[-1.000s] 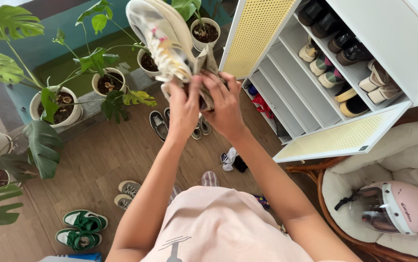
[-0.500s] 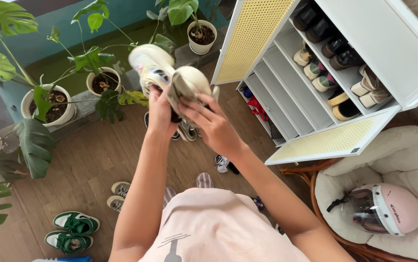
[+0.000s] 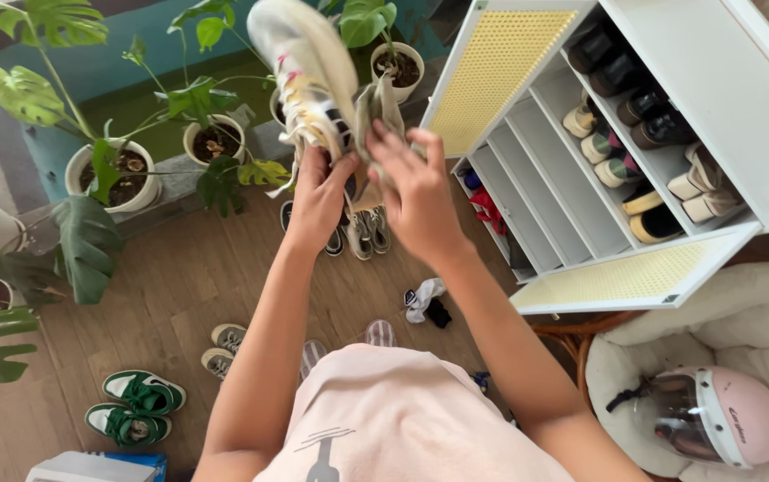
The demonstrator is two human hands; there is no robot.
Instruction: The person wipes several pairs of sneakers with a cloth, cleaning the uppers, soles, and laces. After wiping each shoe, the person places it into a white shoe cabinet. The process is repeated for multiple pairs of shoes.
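My left hand grips the heel end of a white sneaker with coloured accents, held up in front of me with the toe pointing away. A beige cloth is pressed against the shoe's side by my right hand. Both hands are raised above the wooden floor, just left of the open white shoe cabinet.
The cabinet has yellow mesh doors swung open and several pairs of shoes on its right shelves. Potted plants line the left. Green sneakers, grey sneakers, dark shoes and socks lie on the floor. A pink helmet rests on a cushioned rattan chair.
The sneaker has turned and been lifted again, toe pointing up and away, with the cloth moved along its side. My view shifted slightly right.
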